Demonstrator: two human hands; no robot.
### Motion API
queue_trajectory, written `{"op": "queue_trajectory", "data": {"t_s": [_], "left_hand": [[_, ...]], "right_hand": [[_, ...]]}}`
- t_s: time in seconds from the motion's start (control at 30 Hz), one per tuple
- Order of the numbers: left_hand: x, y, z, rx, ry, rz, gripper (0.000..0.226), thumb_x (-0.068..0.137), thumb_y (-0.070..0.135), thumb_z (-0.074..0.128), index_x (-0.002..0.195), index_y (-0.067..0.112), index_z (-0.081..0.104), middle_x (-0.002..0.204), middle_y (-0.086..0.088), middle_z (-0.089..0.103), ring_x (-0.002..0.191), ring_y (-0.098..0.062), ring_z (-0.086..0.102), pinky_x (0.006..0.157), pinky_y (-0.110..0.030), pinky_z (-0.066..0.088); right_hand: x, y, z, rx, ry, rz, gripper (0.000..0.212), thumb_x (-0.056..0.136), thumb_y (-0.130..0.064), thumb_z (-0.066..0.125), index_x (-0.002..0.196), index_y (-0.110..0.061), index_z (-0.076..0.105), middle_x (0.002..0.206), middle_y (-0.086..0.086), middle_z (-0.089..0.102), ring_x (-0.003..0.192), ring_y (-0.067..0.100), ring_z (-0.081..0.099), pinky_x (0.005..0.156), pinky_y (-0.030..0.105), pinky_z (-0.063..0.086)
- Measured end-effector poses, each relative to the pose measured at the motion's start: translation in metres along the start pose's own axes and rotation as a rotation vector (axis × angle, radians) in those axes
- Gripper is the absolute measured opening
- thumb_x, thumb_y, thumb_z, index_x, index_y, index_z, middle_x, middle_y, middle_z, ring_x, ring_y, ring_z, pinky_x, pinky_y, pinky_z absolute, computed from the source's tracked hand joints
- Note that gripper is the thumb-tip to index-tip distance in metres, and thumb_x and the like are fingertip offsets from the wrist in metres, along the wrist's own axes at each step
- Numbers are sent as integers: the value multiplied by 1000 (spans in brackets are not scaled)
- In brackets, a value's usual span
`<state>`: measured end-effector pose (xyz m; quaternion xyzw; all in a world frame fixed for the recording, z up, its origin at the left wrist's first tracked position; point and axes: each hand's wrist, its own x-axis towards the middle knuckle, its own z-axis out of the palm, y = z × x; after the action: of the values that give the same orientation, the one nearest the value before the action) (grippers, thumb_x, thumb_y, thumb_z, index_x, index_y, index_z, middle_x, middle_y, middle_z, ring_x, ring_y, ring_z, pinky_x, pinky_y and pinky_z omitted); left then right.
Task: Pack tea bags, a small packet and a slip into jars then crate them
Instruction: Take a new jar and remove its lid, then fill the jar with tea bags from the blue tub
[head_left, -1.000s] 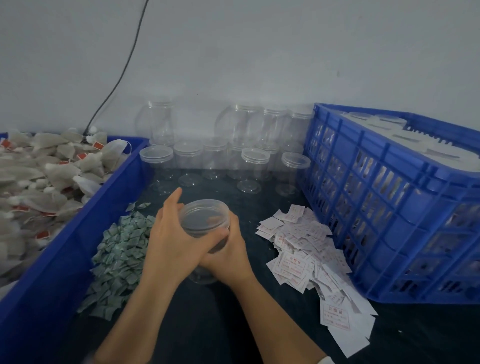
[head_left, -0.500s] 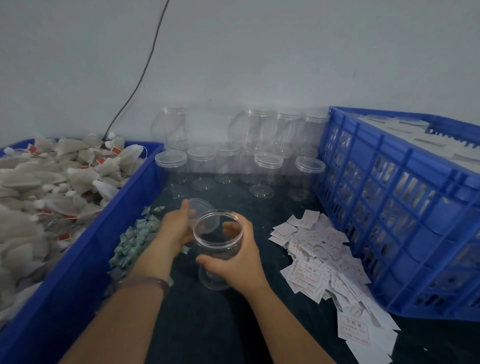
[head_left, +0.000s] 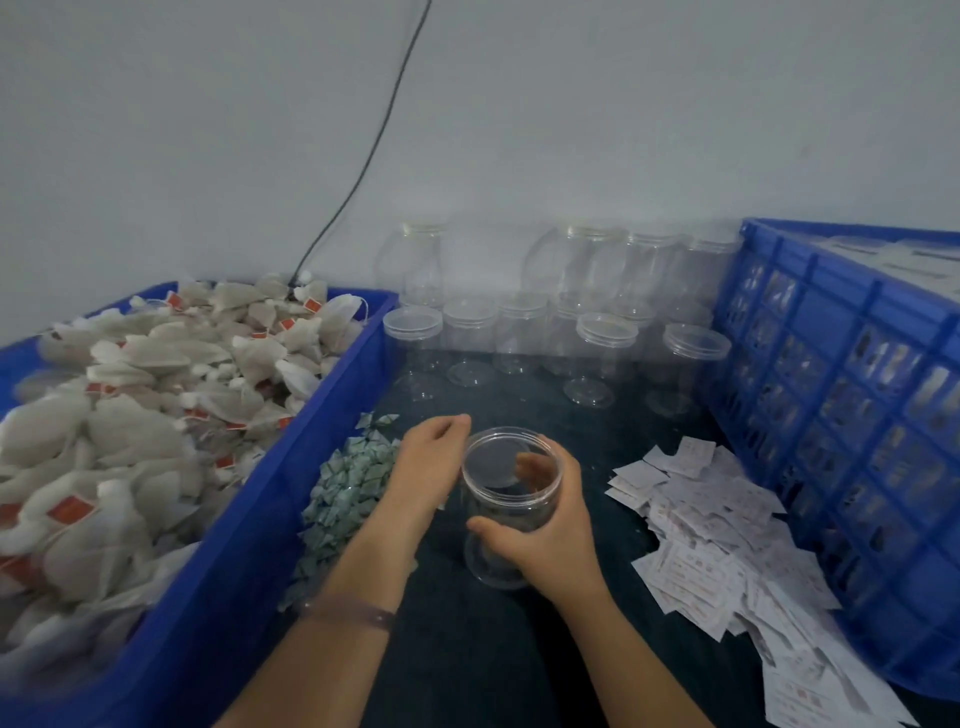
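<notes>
right hand (head_left: 550, 525): fingers wrapped round open clear jar (head_left: 511, 499) | left hand (head_left: 428, 462): touching jar's left side, fingers bent, can't tell if holding anything | green packets (head_left: 345, 493): under left hand | paper slips (head_left: 717, 525): right of right hand

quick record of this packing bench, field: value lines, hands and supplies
right hand: grips open jar, upright, empty
left hand: beside the jar's rim, grip unclear
left side: blue bin heaped with tea bags
centre: green packets in a pile
right side: white slips, blue crate
back: lidded empty jars
</notes>
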<state>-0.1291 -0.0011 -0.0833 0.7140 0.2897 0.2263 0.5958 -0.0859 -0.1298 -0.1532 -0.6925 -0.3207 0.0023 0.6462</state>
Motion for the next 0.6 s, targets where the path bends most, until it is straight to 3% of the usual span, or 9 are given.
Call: {"op": "queue_trajectory", "data": {"t_s": [0.1,0.23,0.3,0.4,0.47,0.53,0.6], "left_hand": [[-20,-4,-5,-53,-88,14,29,99,38,48,78,32,67,82,15,70,86,-1,64,78,-21,48],[-36,-12,-1,-144,-139,-17,31,101,44,41,98,28,68,108,8,70,105,-2,63,99,-26,45],[-39,-12,0,-149,-133,-13,35,101,46,39,102,26,68,110,8,69,104,1,62,95,-21,45],[-42,-6,-1,-78,-118,20,36,100,51,37,81,34,62,86,19,66,80,15,60,71,-8,40],[-46,2,-5,-34,-110,48,33,99,53,36,79,37,58,81,23,61,74,21,56,64,-4,37],[-49,10,-11,-6,-125,84,34,98,55,35,90,34,60,84,24,59,83,18,55,68,-5,37],[-48,19,-19,46,-138,131,41,98,58,32,117,32,58,101,26,56,99,12,52,80,-10,34]], "right_hand": [[1,1,1,9,4,-3,91,46,-43,86,123,-56,39,120,-35,52,116,-7,52,87,5,42],[0,3,0,18,0,-2,90,43,-43,84,121,-57,40,117,-36,53,112,-10,54,82,3,44],[0,3,0,19,-5,-10,89,43,-41,83,119,-61,40,117,-36,53,111,-10,54,81,2,44],[1,3,0,24,-10,-12,89,42,-40,84,116,-64,41,118,-34,54,113,-9,54,82,10,47],[1,4,1,30,-5,-18,89,41,-41,84,117,-64,42,118,-33,54,114,-8,54,87,16,44],[1,5,2,36,0,-19,90,40,-42,84,117,-63,42,117,-33,55,112,-8,55,88,18,44],[1,6,2,44,3,-24,92,39,-44,85,120,-59,43,117,-33,55,113,-8,55,88,18,43]]}}
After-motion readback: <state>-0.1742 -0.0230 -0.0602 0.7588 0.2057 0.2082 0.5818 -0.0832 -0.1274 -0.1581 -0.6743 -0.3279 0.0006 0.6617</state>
